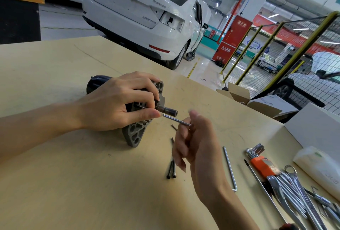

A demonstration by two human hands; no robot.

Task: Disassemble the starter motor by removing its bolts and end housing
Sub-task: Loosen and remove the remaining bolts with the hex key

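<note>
The starter [95, 82] is seen lying on its side on the table [55, 183], its dark body pointing away and its grey end housing [135, 134] facing the camera, lower lug resting on the tabletop. It is clasped from above by the left hand [114, 104] — fingers curled over the housing's top edge, thumb pressed against the thin shaft of a hex key [174, 119] close to where it meets the housing, just beside the protruding pinion shaft [168, 111]. The key's outer end is gripped by the right hand [193, 143], fingers curled around it (slightly blurred, so the exact pinch cannot be made out).

Below that hand, two long black bolts [171, 170] are laid side by side on the table, touching, heads toward the camera. A single long hex key [229, 169] is lying apart to their right, and further right an orange-holdered key set [262, 165] is piled against a heap of wrenches [294, 193]. Behind the table, a white car [143, 17] is parked — a red cabinet [231, 40] stands beyond it.
</note>
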